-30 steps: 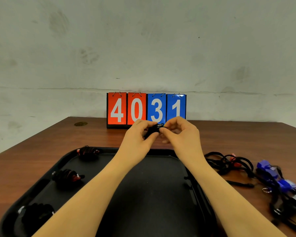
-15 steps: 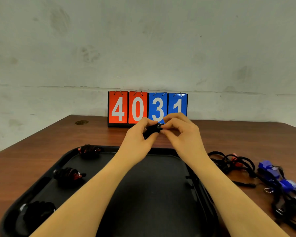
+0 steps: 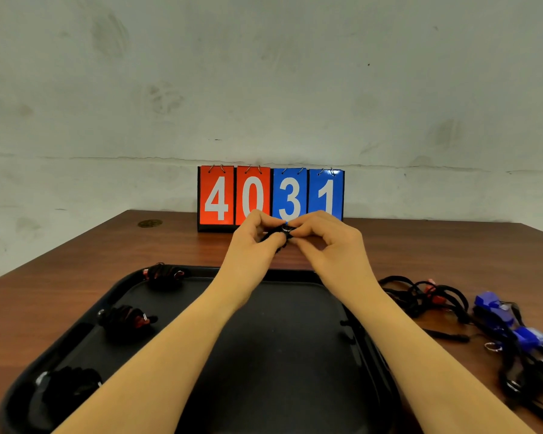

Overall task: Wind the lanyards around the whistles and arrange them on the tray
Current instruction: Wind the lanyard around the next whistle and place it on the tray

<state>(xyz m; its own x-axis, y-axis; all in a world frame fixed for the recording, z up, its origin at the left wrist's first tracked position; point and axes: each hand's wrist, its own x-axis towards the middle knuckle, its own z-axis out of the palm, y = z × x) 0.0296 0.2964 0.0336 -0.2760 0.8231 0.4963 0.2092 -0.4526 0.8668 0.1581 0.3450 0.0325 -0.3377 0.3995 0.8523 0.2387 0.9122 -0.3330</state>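
Head view: fingers hide wound whistle.

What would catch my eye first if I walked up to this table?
Probably the flip scoreboard against the wall, reading 4031 in red and blue. Just in front of it, the left hand and right hand pinch a small black wound whistle between them, above the black tray. Three wound bundles lie along the tray's left side, and a tangle of loose lanyards and blue whistles sits on the table to the right.

Three wound whistles line the black tray's left edge; loose blue ones sit tangled right of it.
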